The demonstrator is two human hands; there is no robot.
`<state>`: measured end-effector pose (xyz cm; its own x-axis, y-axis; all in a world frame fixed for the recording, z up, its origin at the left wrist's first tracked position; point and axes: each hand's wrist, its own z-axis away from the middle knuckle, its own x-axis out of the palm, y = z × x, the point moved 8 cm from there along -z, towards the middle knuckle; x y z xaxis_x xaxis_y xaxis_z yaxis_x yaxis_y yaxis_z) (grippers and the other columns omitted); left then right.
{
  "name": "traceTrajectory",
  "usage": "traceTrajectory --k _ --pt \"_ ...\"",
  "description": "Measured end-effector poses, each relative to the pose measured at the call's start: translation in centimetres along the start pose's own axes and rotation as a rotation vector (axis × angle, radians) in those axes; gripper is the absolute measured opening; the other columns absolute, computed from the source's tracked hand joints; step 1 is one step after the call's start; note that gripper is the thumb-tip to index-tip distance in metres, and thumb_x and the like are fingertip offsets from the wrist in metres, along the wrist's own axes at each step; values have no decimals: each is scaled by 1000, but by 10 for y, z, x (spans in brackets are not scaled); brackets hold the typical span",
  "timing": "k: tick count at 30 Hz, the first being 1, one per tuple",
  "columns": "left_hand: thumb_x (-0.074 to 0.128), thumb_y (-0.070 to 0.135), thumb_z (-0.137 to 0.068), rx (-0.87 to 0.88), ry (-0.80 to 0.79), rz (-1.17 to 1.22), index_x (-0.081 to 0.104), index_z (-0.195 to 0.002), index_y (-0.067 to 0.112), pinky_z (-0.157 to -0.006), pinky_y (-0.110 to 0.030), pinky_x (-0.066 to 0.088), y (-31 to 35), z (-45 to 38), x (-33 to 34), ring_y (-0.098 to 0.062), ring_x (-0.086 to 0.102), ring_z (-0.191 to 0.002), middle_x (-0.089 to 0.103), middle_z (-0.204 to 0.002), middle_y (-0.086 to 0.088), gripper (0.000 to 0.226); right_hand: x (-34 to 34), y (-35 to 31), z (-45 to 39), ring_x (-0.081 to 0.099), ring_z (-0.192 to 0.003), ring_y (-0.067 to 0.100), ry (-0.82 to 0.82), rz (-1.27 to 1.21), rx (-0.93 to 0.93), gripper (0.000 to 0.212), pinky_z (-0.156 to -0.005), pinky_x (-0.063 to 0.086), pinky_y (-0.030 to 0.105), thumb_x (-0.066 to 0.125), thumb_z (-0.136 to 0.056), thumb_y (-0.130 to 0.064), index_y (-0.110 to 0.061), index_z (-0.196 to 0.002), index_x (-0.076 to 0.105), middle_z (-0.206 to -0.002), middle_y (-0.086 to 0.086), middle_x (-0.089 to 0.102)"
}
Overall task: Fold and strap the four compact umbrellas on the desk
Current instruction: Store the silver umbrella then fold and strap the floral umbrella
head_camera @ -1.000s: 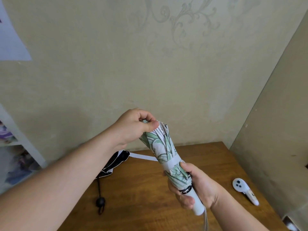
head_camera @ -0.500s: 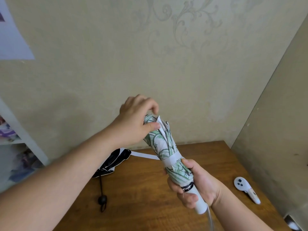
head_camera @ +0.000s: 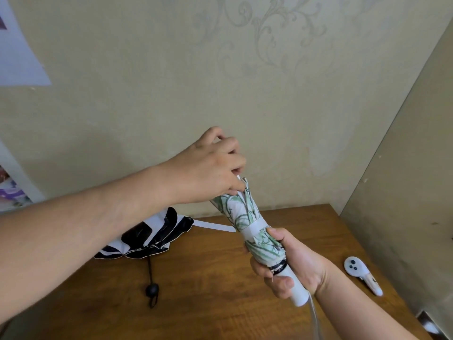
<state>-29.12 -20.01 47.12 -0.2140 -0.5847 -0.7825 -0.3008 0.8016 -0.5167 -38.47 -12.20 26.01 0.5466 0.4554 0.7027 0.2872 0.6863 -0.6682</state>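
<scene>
**Soft, even light; wide-angle bend at the edges**

Dim, diffuse daylight fills the scene without glare. The wall (head_camera: 147, 106) darkens toward the lower left. A faint shadow lies on the desk (head_camera: 208, 290). The left forearm (head_camera: 73, 231) looks stretched by lens distortion. The centre is sharp, the edges slightly soft.

Two compact umbrellas are in sight: one green-and-white leaf-print umbrella (head_camera: 247, 217) held up in the air with a white strap (head_camera: 252, 228) round it, and one black-and-white umbrella (head_camera: 157, 234) lying loose on the wooden surface (head_camera: 220, 278). Two hands show, the left hand (head_camera: 210, 173) and the right hand (head_camera: 294, 263). One white handheld controller (head_camera: 362, 274) lies on the surface, and one pale sheet of paper (head_camera: 17, 57) hangs on the wall.
</scene>
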Motion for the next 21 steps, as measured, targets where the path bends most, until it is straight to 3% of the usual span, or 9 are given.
traceTrajectory --k 2,6,10,14,18,21 --pt "74 33 -92 62 -59 -24 75 -87 33 -103 -50 34 2 2 6 -22 52 -101 53 -87 12 4 -3 2 -1 57 -44 13 32 27 32 52 -43 46 20 64 -90 -64 -19 -115 53 -75 5 54" --pt "69 14 -89 138 -116 -95 72 -82 30 -98 -46 38 11 7 19 -19 54 -95 56 -79 12 18 -5 5 -3 56 -43 12 61 72 45 54 -43 45 19 67 -87 -65 -20 -113 55 -73 4 54" --pt "52 22 -99 155 -17 -62 68 -78 27 -91 -44 43 14 15 13 -21 56 -87 56 -77 10 27 -9 8 -3 58 -45 11 27 61 36 53 -43 44 18 66 -89 -64 -20 -116 56 -75 4 55" --pt "48 21 -103 199 72 -126 62 -77 24 -87 -42 46 20 19 1 -25 59 -84 55 -79 4 29 -6 12 -3 60 -47 11 -61 37 56 51 -44 45 19 64 -91 -64 -22 -119 55 -78 2 60" --pt "52 10 -102 286 110 -101 66 -90 21 -89 -41 49 28 30 -4 -23 64 -96 62 -93 3 22 -3 15 -3 60 -48 10 -114 40 90 50 -45 46 19 62 -91 -65 -24 -120 54 -79 2 60" --pt "48 0 -102 304 103 -62 71 -99 21 -91 -40 50 29 34 -10 -24 66 -95 68 -97 2 31 -2 15 -3 59 -47 9 -132 44 86 53 -44 48 19 61 -92 -65 -22 -122 54 -79 2 59"
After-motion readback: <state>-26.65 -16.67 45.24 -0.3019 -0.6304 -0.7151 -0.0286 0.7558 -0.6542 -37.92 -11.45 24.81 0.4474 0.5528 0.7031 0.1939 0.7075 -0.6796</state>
